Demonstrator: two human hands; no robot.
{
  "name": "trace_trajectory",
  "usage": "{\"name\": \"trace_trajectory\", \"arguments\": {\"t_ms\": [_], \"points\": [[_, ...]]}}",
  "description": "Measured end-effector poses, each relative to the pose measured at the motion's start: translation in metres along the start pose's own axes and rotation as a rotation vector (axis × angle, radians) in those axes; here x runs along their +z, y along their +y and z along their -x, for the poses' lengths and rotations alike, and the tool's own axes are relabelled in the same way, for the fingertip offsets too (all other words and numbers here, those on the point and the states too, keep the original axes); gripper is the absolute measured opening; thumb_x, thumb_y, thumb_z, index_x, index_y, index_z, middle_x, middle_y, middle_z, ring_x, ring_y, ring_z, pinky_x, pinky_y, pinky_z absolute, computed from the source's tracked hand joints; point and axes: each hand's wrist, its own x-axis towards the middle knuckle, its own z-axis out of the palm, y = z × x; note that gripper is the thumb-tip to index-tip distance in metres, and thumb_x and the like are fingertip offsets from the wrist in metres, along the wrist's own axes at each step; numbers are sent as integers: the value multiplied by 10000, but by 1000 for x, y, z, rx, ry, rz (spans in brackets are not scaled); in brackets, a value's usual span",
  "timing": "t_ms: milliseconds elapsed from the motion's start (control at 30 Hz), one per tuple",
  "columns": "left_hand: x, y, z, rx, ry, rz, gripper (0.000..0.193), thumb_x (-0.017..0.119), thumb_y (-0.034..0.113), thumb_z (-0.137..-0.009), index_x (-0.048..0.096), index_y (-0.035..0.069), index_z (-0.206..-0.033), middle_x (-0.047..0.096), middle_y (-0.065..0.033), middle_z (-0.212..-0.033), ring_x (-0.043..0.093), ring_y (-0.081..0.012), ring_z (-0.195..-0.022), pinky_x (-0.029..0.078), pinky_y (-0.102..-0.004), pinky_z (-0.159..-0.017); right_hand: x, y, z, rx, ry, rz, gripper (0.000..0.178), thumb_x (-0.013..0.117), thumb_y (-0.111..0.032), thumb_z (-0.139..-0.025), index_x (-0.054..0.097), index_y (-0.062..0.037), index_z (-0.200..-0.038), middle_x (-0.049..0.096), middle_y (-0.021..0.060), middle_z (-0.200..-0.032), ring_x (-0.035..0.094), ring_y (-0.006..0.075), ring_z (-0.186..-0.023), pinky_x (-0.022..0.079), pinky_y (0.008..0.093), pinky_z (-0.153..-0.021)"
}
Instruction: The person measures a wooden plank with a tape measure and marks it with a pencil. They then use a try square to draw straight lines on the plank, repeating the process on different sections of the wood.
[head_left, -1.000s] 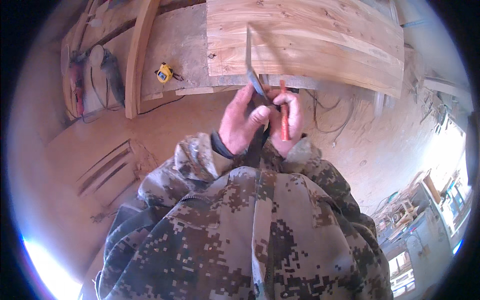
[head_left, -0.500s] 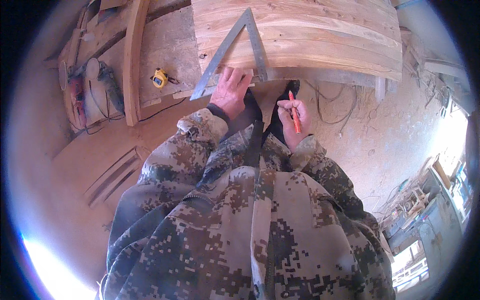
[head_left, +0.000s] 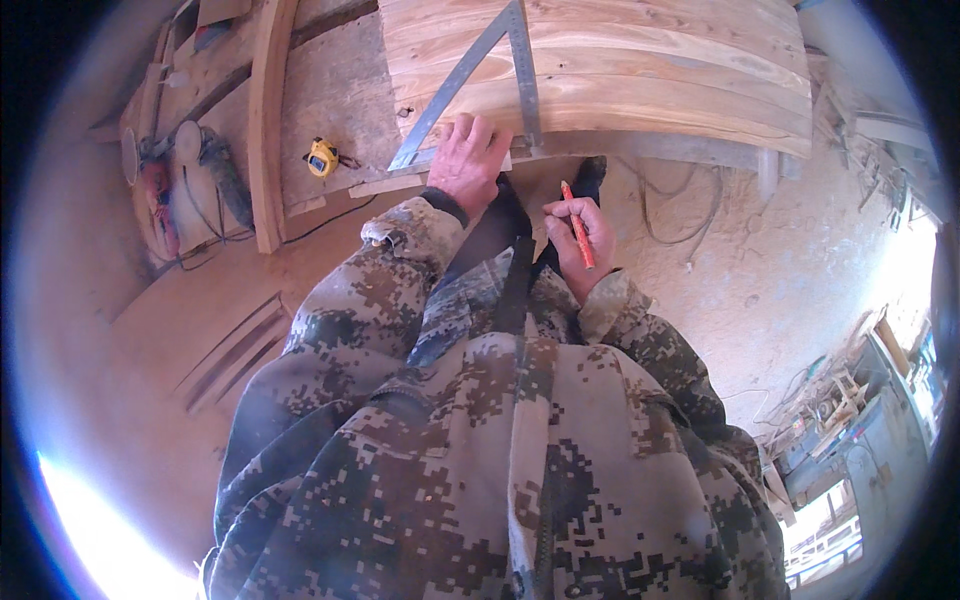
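Grey metal triangular square [head_left: 525, 85], judged stiff, light and best taken by its base, is held by the left hand [head_left: 468, 160] over the near-left corner of a pale planked wooden panel [head_left: 650, 75], a slim red pencil [head_left: 577, 227] being gripped by the right hand [head_left: 595, 242].

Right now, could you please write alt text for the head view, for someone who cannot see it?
A person's left hand is on a metal triangle at a wood panel's near edge, and the right hand holds a red pencil. A yellow tape measure lies on the bench to the left.
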Motion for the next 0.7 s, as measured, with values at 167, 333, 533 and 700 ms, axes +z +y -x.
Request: {"name": "trace_trajectory", "arguments": {"t_ms": [167, 333, 533, 700], "points": [[0, 1, -1, -22, -39, 10, 422, 638, 36, -690, 659, 61, -1111, 514, -126, -1012, 502, -337, -967, 424, -461, -850, -1, -9, -3, -38, -49, 58, 115, 674, -72, -902, 641, -11, -994, 669, 54, -878, 588, 92, -772, 490, 260, -718], [-3, 2, -3, -12, -11, 17, 421, 637, 37, -689, 659, 72, -1108, 518, -116, -1003, 503, -335, -965, 420, -464, -849, -3, -16, -8, -7, -86, 30, 165, 671, -132, -926, 652, 4, -1018, 679, 75, -875, 610, 114, -781, 499, 269, -735], [-7, 2, -7, -15, -28, -11, 412, 627, 38, -690, 656, 92, -1097, 518, -104, -987, 500, -324, -951, 410, -460, -829, -8, -26, -16, -77, -111, 30, 306, 591, -233, -989, 639, 19, -1155, 690, 119, -942, 635, 164, -844, 506, 308, -788], [-13, -1, -7, -17, -47, -17, 421, 623, 34, -682, 654, 97, -1097, 514, -104, -982, 500, -325, -948, 408, -462, -832, -2, -31, -24, -89, -63, 73, 276, 555, -198, -1002, 626, 16, -1161, 673, 100, -916, 630, 160, -828, 504, 306, -780]]}}
